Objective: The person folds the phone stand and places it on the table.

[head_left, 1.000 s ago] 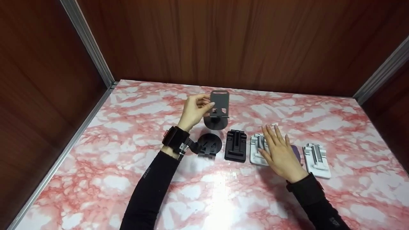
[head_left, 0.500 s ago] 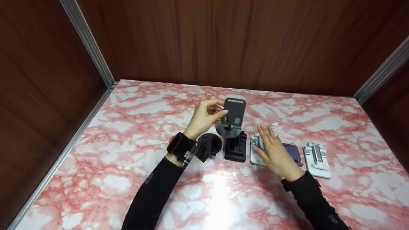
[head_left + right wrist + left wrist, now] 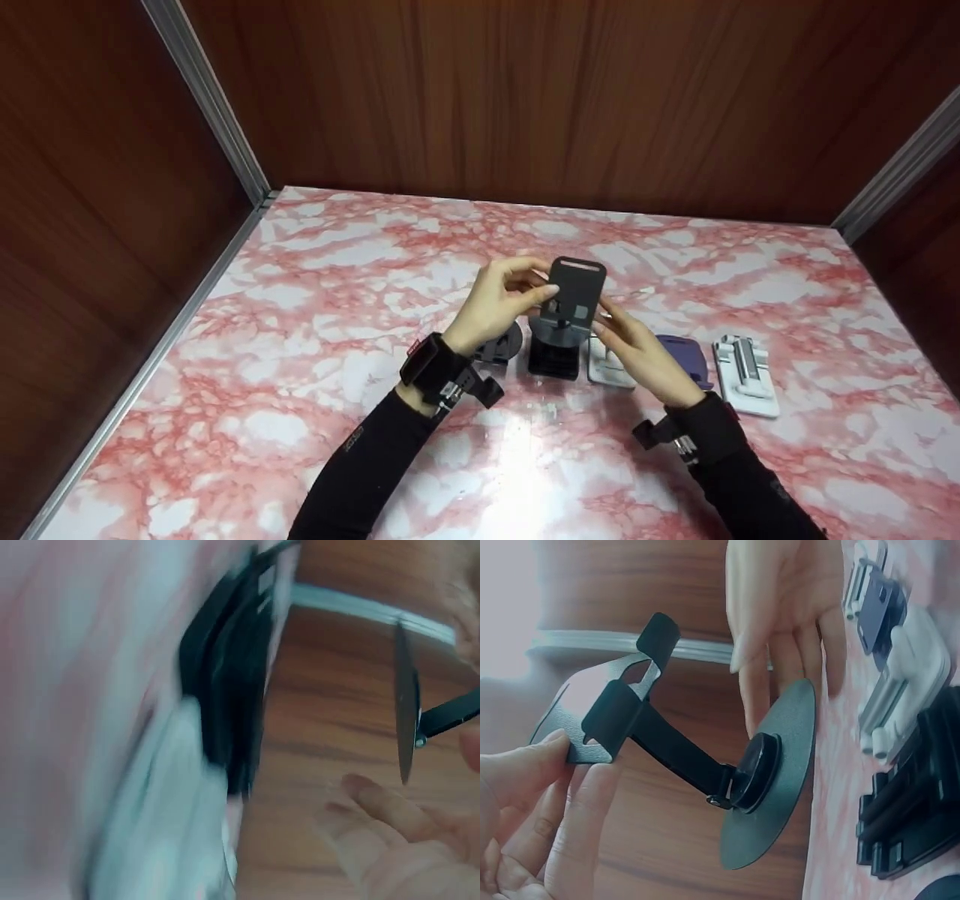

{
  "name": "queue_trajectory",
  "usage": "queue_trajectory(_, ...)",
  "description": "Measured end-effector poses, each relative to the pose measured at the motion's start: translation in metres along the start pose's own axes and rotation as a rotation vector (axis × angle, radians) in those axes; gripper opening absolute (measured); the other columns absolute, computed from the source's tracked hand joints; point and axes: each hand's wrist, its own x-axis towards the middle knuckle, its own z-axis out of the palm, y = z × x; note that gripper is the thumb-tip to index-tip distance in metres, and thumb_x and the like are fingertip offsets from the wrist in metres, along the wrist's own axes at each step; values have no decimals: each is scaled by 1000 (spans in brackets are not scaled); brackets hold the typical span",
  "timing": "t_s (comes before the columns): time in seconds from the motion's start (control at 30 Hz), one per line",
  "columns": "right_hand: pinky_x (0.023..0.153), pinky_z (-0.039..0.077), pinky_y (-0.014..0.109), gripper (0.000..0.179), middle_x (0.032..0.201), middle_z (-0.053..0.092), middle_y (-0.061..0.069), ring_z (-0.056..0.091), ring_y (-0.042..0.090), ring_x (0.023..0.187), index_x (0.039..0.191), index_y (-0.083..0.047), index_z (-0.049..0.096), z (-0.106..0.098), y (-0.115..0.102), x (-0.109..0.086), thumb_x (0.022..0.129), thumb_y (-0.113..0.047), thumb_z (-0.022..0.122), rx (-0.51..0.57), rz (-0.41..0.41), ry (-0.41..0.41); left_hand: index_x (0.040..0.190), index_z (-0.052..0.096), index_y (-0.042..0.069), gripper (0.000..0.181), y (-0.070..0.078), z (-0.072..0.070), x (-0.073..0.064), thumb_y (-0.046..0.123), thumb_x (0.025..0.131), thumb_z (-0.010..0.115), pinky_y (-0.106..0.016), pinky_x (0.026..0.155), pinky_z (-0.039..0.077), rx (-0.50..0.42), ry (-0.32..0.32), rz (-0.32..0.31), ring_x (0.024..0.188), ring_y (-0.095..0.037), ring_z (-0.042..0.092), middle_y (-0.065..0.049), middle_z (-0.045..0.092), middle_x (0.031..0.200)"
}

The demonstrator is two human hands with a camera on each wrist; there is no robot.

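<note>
Fingers of your left hand (image 3: pixel 495 300) pinch the grey phone stand (image 3: pixel 571 296) by its plate. Only the left wrist view shows your right hand (image 3: pixel 784 615), fingers straight, touching the stand's round base (image 3: pixel 776 780).

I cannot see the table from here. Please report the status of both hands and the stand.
Left hand pinches black stand, lifted. Right hand open, fingers touching its round base. Nothing between them.

Held phone stand (image 3: pixel 568 304): dark grey, matte; folded stand (image 3: pixel 553 358) under it: black; next stand (image 3: pixel 609 365): white; one (image 3: pixel 686 358) beyond: purple; far-right stand (image 3: pixel 744 365): white with grey bars; worktop (image 3: pixel 300 300): pink-red marble veining on white; walls (image 3: pixel 525 97): reddish-brown wood grain; sleeves (image 3: pixel 360 465): black.
</note>
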Motion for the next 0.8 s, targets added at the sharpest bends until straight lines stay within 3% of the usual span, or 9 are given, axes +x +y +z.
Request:
queue_trajectory(0.13,104,43,38,59,132,54,14,54,18,119,148,-9,17,2,3,4,97,-20,45,366,67,-58,105,63,-5,22,6,5,-8,5,85,64,-35,66,59,1,-30,10,69,-15,60,-25,67,88)
queue_trajectory(0.27,91,52,36,51,114,67,8,65,17,101,144,-2,23,5,7,5,98,-9,43,510,78,-74,104,64,-4,21,-2,9,-9,5,85,63,-36,65,58,16,-58,37,71,-21,62,-24,67,87)
queue_trajectory(0.37,86,54,34,49,111,68,6,66,16,97,142,2,25,6,9,4,97,-5,42,563,82,-80,103,64,-2,20,-15,12,-7,7,85,64,-34,65,57,28,-62,59,73,-22,62,-22,68,88)
queue_trajectory(0.53,85,55,29,51,111,68,5,66,16,98,141,6,23,6,10,4,96,-3,44,613,105,-50,99,65,5,17,-31,16,-6,16,87,64,-29,62,56,29,-53,39,71,-11,60,-12,68,85)
queue_trajectory(0.8,85,55,28,47,107,69,3,66,15,96,142,3,25,7,8,3,96,3,37,579,120,14,91,63,4,19,-37,20,-11,22,87,63,-36,60,58,-19,-36,9,67,-9,59,-7,64,80)
